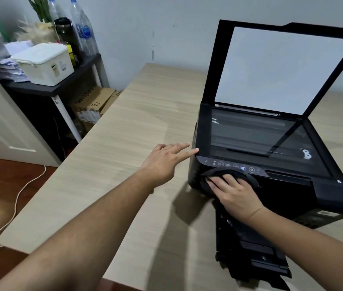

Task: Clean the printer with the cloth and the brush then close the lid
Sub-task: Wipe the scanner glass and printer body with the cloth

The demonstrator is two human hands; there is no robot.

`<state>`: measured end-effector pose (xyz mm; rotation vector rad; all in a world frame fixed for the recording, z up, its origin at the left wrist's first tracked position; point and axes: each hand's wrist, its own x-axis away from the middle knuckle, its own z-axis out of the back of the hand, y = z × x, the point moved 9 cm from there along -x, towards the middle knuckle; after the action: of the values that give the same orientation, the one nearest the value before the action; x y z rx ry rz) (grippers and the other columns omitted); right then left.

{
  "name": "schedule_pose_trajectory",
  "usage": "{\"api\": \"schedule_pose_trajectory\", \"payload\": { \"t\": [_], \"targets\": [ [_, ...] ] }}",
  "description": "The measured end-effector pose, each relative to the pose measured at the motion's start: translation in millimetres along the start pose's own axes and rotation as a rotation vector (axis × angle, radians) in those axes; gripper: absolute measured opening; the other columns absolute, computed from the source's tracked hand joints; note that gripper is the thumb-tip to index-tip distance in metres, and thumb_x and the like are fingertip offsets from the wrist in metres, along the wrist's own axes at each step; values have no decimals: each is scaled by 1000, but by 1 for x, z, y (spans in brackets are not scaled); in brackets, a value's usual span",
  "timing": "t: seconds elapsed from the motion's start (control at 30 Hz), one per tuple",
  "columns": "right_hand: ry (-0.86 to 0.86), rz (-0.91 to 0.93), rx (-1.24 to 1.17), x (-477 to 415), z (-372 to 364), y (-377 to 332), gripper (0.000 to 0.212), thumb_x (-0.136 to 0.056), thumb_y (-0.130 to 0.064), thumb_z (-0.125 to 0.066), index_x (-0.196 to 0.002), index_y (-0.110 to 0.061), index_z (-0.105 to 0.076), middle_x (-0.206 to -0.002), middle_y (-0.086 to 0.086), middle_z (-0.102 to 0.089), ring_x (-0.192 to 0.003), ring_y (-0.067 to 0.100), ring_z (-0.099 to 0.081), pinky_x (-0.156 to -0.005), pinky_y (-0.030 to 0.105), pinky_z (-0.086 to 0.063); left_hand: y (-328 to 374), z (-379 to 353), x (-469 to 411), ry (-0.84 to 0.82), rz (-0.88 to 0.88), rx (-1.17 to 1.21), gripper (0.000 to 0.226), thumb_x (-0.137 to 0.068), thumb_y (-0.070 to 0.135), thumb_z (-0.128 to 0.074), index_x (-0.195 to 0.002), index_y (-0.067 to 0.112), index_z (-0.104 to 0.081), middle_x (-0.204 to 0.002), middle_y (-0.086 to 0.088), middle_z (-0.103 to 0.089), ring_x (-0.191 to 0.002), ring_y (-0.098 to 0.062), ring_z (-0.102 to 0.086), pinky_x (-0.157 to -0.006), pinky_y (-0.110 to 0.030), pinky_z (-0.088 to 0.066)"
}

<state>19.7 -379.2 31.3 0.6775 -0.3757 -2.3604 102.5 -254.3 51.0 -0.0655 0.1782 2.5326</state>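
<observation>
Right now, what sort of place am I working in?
Probably a home room used as a small office. A printer sits on a wooden desk, and the side shelf holds a storage box, water bottles and loose papers, with cardboard boxes beside it.

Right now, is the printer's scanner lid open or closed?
Open. The lid stands raised at the back of the printer, white underside facing forward, leaving the scanner glass uncovered.
</observation>
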Motion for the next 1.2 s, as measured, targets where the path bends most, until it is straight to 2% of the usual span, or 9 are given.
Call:
{"api": "schedule_pose_trajectory", "payload": {
  "t": [0.1,0.27,0.4,0.57,0.7,0.9,1.0,1.1,1.2],
  "targets": [
    [-6,10,2,-15,-3,-9,36,-83,-15,-42,-109,-16,-67,-112,-6,-67,-98,17,-52,-69,28,-37,0,0,-3,10,-8,6,97,-74,-10,-39,-147,46,-8,-158,10,-16,-139,-13,-29,-107,-31,-25],
    [-306,195,57,-1,-59,-44,43,-75,-15,-35,-91,-11,-74,-95,-4,-71,-100,20,-41,-79,29,-28,-3,3,-3,25,-23,2,95,-74,-10,-37,-147,45,-12,-158,9,-18,-138,-14,-30,-107,-31,-26],
    [-114,131,59,-8,-19,-24,40,-81,-12,-36,-102,-9,-70,-99,0,-69,-98,21,-46,-75,30,-29,-10,4,-3,18,-8,7,94,-75,-10,-37,-147,45,-13,-158,9,-18,-140,-13,-28,-108,-31,-24],
    [-78,157,90,-26,2,-20,44,-78,-10,-34,-98,-10,-73,-113,-1,-69,-101,16,-65,-84,32,-31,-6,6,-9,21,-42,8,90,-77,-9,-37,-147,44,-16,-158,8,-18,-141,-14,-27,-108,-32,-24],
    [-140,187,168,-27,-3,-23,46,-75,-12,-33,-95,-14,-74,-119,-3,-66,-106,16,-58,-86,37,-31,-7,6,-10,27,-57,16,90,-77,-9,-38,-147,44,-16,-158,8,-19,-141,-13,-26,-108,-31,-24],
    [-175,268,187,-29,-6,-24,44,-82,-11,-32,-106,-13,-70,-134,1,-55,-131,17,-39,-110,36,-10,-7,3,-10,33,-61,30,89,-78,-8,-37,-147,43,-16,-157,9,-21,-141,-12,-26,-106,-30,-26],
    [-265,324,285,-35,-19,-24,49,-91,-8,-19,-117,-5,-60,-141,11,-48,-133,22,-41,-114,39,-13,-8,4,-10,35,-67,24,86,-80,-7,-39,-147,42,-16,-156,7,-24,-141,-11,-27,-105,-29,-25],
    [-414,428,410,-34,-48,-34,48,-85,-15,-24,-109,-6,-64,-123,16,-62,-120,26,-56,-114,42,-15,-9,6,-12,39,-66,26,88,-79,-8,-39,-147,42,-17,-155,8,-26,-140,-11,-28,-105,-30,-26],
    [-437,496,442,-41,-73,-59,50,-83,-18,-29,-116,-3,-62,-120,15,-65,-116,26,-58,-111,38,-30,-11,7,-13,24,-62,27,91,-76,-10,-38,-147,43,-18,-156,8,-25,-141,-12,-27,-105,-31,-25]
  ]
}}
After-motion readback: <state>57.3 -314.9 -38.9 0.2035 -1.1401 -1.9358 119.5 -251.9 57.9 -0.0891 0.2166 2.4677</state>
